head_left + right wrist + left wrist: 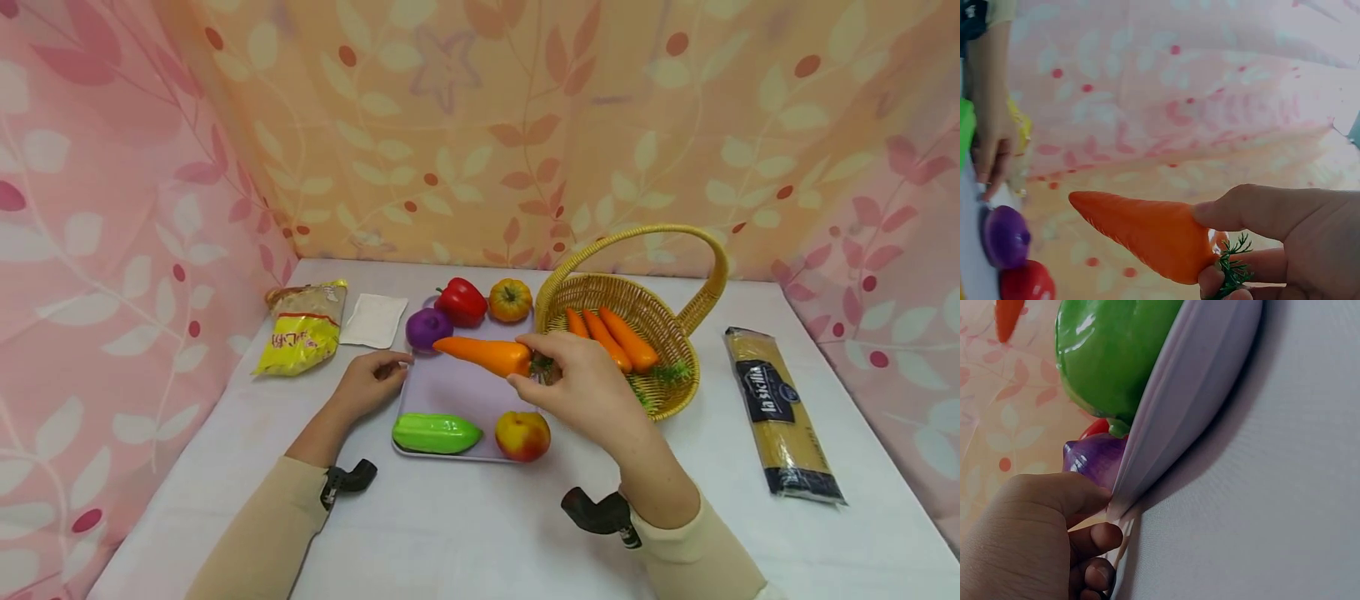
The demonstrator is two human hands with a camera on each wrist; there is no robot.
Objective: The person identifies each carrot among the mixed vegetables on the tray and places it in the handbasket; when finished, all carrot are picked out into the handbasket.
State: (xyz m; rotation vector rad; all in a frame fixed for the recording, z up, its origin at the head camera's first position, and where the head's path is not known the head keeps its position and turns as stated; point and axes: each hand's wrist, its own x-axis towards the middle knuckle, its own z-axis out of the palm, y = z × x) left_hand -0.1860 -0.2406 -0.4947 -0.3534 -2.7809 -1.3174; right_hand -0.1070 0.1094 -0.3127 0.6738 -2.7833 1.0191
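Note:
My right hand [588, 387] holds an orange toy carrot [487, 354] by its leafy end, thumb on one side and fingers on the other. The carrot hangs over the lilac tray [457, 387], tip to the left. At the tray's left edge my left hand [371, 385] pinches the rim between thumb and curled fingers. On the tray lie a purple onion [428, 330], a red bell pepper [461, 302], a small orange pumpkin [510, 300], a long green ribbed vegetable [437, 434] and a peach [522, 436].
Right of the tray stands a wicker basket [678, 392] with a tall handle, holding several carrots [628, 337]. Farther right lies a pack of spaghetti [783, 412]. On the left are a yellow snack bag [303, 329] and a white square packet [373, 320].

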